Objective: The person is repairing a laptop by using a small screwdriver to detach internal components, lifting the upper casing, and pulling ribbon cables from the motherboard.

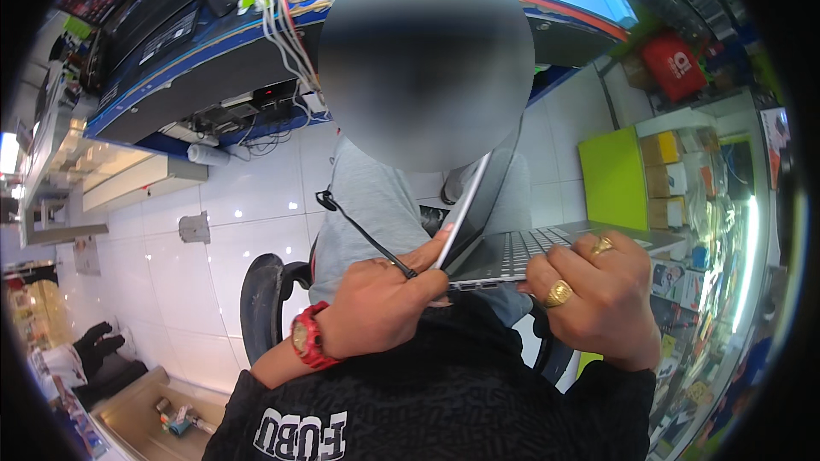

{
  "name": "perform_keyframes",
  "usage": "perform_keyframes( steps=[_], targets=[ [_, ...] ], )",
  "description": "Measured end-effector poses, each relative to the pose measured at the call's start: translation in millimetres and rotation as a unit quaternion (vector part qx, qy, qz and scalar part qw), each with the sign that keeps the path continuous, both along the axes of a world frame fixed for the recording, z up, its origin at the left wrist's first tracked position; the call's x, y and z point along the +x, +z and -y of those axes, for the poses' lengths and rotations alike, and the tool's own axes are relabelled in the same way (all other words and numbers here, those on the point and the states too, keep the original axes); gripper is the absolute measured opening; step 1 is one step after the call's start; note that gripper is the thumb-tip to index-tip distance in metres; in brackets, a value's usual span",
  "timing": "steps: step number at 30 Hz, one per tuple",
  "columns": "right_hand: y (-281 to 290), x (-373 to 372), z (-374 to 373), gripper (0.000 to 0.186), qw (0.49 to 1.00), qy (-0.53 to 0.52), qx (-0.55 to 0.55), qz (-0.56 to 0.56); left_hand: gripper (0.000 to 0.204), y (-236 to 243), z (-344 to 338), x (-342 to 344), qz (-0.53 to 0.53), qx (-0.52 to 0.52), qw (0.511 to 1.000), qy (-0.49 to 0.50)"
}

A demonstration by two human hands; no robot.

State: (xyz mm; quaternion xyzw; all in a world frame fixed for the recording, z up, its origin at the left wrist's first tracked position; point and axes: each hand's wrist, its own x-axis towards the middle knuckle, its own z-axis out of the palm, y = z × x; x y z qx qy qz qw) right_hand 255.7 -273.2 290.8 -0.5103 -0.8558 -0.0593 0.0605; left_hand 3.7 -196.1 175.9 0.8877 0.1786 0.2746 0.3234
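A laptop (523, 249) stands half opened over my lap, its keyboard facing up and its thin lid (465, 209) raised on the left side. My left hand (376, 303), with a red watch (308, 337) on the wrist, is closed beside the lid's lower corner. It pinches a black cable (367, 237) whose plug end sticks out to the upper left. Some left fingers reach behind the lid and touch it. My right hand (598, 294), wearing gold rings, is closed around the near right edge of the laptop base. Ports show along the edge between the hands.
A desk (205, 60) with a mouse (224, 0) and hanging white cables (286, 34) runs across the far side. At right stand a lit glass display case (713, 248) and a green panel (613, 177). Chair armrests (260, 303) flank me. A blurred disc covers the upper middle.
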Motion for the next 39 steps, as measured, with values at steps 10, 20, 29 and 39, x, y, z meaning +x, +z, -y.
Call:
perform_keyframes(
  steps=[10, 20, 29, 39],
  targets=[
    [2, 1, 7, 0.014, 1.000, -0.016, -0.007, -0.001, 0.026, -19, 16, 19, 0.169, -0.042, 0.983, 0.055],
    [4, 3, 7, 0.015, 0.999, -0.033, -0.017, -0.010, 0.030, -12, 18, 30, 0.213, -0.065, 0.972, 0.077],
    [3, 9, 9, 0.019, 0.998, -0.049, -0.010, -0.026, 0.038, -8, 7, 27, 0.187, -0.076, 0.979, 0.021],
    [5, 6, 14, 0.019, 0.998, -0.066, -0.002, -0.021, 0.037, -4, 3, 27, 0.179, -0.022, 0.983, 0.017]
  ],
)
